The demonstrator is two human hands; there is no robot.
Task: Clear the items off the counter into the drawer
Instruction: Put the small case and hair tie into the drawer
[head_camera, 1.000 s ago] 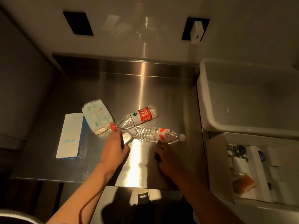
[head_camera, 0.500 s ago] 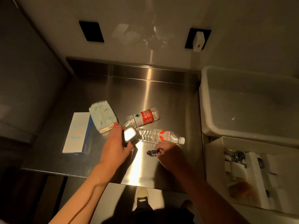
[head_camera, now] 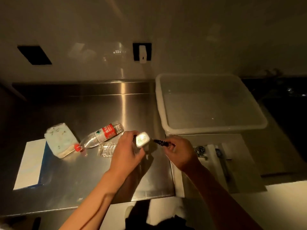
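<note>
While the stainless steel counter (head_camera: 103, 110) fills most of the view, the translucent plastic tub (head_camera: 211, 103) sits at its right edge against the wall, and the open drawer (head_camera: 239, 163) lies just in front of the tub, lower right. The drawer holds white dividers; a wristwatch (head_camera: 200, 150) rests in one compartment, and a dark slim item in the next compartment is too dim to identify. A white box (head_camera: 30, 165) with a blue side lies flat at the left of the counter, and a soft pack of wipes (head_camera: 60, 140) overlaps its upper right corner. A red-labelled water bottle (head_camera: 101, 136) lies on its side just right of the pack, its red cap touching the pack. A second clear bottle (head_camera: 107, 149) lies just in front of it, partly hidden behind my left hand (head_camera: 127, 156). My left hand is raised above the counter near the right edge, fingers curled round a small white case (head_camera: 142, 141). My right hand (head_camera: 180, 154) is held above the drawer's left edge, pinching a dark beaded bracelet (head_camera: 162, 143) at its fingertips; the bracelet's free end reaches toward the white case, and I cannot tell whether they touch.
</note>
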